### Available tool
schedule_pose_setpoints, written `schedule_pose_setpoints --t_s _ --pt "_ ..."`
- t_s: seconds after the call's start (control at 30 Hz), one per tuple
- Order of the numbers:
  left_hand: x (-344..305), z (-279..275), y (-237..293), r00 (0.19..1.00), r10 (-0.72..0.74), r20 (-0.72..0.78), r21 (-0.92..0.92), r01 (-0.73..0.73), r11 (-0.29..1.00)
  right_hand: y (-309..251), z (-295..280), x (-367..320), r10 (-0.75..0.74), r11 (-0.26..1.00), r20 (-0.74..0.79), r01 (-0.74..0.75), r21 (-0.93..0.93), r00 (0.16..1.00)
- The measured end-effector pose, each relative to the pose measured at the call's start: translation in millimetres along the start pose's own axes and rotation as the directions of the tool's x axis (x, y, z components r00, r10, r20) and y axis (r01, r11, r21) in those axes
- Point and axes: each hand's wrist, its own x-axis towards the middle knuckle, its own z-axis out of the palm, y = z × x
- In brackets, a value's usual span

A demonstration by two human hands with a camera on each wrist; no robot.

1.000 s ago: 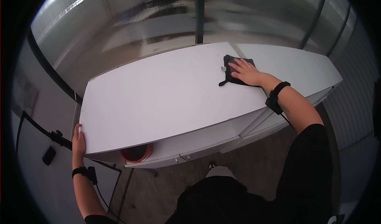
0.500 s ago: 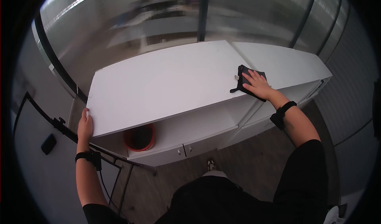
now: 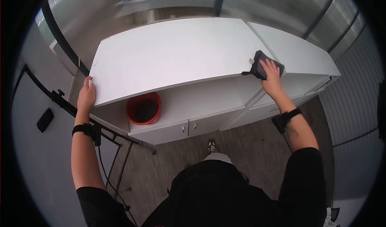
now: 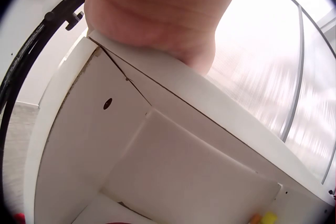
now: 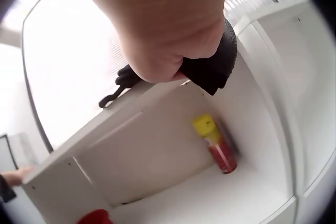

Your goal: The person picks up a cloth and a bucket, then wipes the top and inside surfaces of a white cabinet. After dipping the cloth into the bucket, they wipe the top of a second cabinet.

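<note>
A dark grey cloth pad with a black edge (image 3: 260, 69) lies at the front edge of the white cabinet top (image 3: 169, 54), near the seam between two cabinets. My right hand (image 3: 273, 80) presses on it with spread fingers; part of the pad hangs over the edge, which the right wrist view also shows as a dark cloth (image 5: 210, 69). At the cabinet's left front corner my left hand (image 3: 86, 94) grips the board's side edge, thumb on top. In the left wrist view only the heel of that hand (image 4: 152, 29) shows, and its fingers are hidden.
On the open shelf below stands a red bucket (image 3: 144, 108). The right wrist view shows a red can with a yellow cap (image 5: 215, 144) inside the shelf. A black metal stand (image 3: 60, 98) is at the left, and a ribbed translucent wall (image 3: 161, 3) rises behind the cabinets.
My right hand and the cloth have moved toward the front edge and right, so the cloth now overhangs it. My left hand stays at the left corner. The head view has shifted, showing more shelf.
</note>
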Motion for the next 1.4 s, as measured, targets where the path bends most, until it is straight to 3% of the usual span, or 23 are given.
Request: schedule_pose_setpoints --t_s 0.03,0.1,0.13,0.17,0.2,0.23,0.27,0.3,0.4,0.57,0.6,0.63,0.7,0.73,0.77,0.8,0.83,0.9,0.93,1.0,1.1,1.13,1.4 --pt "1 0 0 1.0 -0.012 0.003 0.0 0.012 1.0 -6 1 -10 -0.009 1.0 0.008 0.009 0.0 1.0" --pt "5 4 -6 1.0 0.012 -0.013 0.004 -0.012 1.0 -19 5 -41 0.007 0.9 -0.12 0.046 0.433 0.993" --pt "7 6 -9 1.0 0.021 -0.021 -0.011 -0.021 1.0 -40 1 -59 0.212 0.635 0.023 -0.155 0.757 0.977" --pt "10 7 -13 1.0 0.009 -0.009 -0.01 -0.009 1.0 -64 -5 -77 0.341 0.233 0.238 -0.327 0.916 0.91" --pt "12 8 -16 1.0 0.017 -0.01 -0.009 -0.017 1.0 -76 -6 -94 0.309 -0.133 0.457 -0.438 0.889 0.834" --pt "16 12 -21 1.0 0.025 -0.006 -0.005 -0.025 1.0 -84 -4 -109 0.204 -0.476 0.646 -0.501 0.722 0.736" --pt "26 19 -36 0.998 0.059 -0.021 -0.027 -0.059 0.998 -91 4 -123 0.098 -0.647 0.742 -0.524 0.554 0.663" --pt "28 22 -39 0.997 0.07 -0.03 -0.053 -0.072 0.996 -96 14 -137 -0.028 -0.783 0.808 -0.516 0.349 0.589" --pt "35 25 -48 0.997 0.072 0.016 -0.044 -0.071 0.996 -112 52 -165 -0.122 -0.886 0.856 -0.444 0.134 0.502" --pt "32 18 -43 0.996 -0.012 0.091 -0.12 0.023 0.993 -87 103 -165 0.077 -0.712 0.877 -0.589 0.382 0.474" --pt "33 20 -46 0.997 0.015 0.076 -0.105 -0.007 0.994 -78 117 -159 0.234 -0.566 0.825 -0.618 0.545 0.514" --pt "35 22 -52 0.996 0.005 0.09 -0.098 0.004 0.995 -71 132 -152 0.371 -0.382 0.74 -0.634 0.673 0.561" --pt "31 20 -49 0.998 0.025 0.05 -0.047 -0.022 0.999 -50 156 -129 0.396 0.206 0.637 -0.74 0.64 0.661" --pt "28 18 -43 0.998 -0.038 0.059 -0.016 0.039 0.999 -44 171 -119 0.308 0.648 0.409 -0.504 0.57 0.859" --pt "23 20 -40 1.0 -0.01 0.017 0.026 0.01 1.0 -38 185 -112 0.081 0.929 0.21 -0.15 0.337 0.974" --pt "26 22 -45 0.999 -0.034 0.013 0.061 0.034 0.998 -28 200 -109 0.003 0.99 0.415 -0.061 0.126 0.91" --pt "30 23 -51 0.998 -0.055 0.009 0.095 0.054 0.994 -16 219 -113 -0.062 0.998 0.525 0.044 0.048 0.849" --pt "31 21 -57 0.998 -0.064 0.007 0.117 0.063 0.991 -7 233 -115 -0.111 0.994 0.738 0.072 0.084 0.666" --pt "30 19 -60 0.997 -0.071 -0.007 0.134 0.071 0.988 2 245 -115 -0.123 0.992 0.743 0.079 0.095 0.658" --pt "24 18 -52 0.996 -0.092 -0.007 0.151 0.093 0.984 16 270 -112 0.027 0.922 0.601 -0.253 0.294 0.799" --pt "24 14 -55 0.997 -0.08 0.004 0.198 0.078 0.977 33 306 -120 0.197 0.886 0.644 -0.416 0.206 0.739" --pt "25 14 -57 0.997 -0.081 -0.008 0.23 0.08 0.97 33 317 -131 0.158 0.93 0.547 -0.31 0.197 0.822" --pt "21 8 -69 0.999 -0.01 -0.031 0.283 0.018 0.959 -34 328 -121 -0.054 0.884 0.616 -0.248 0.395 0.786"
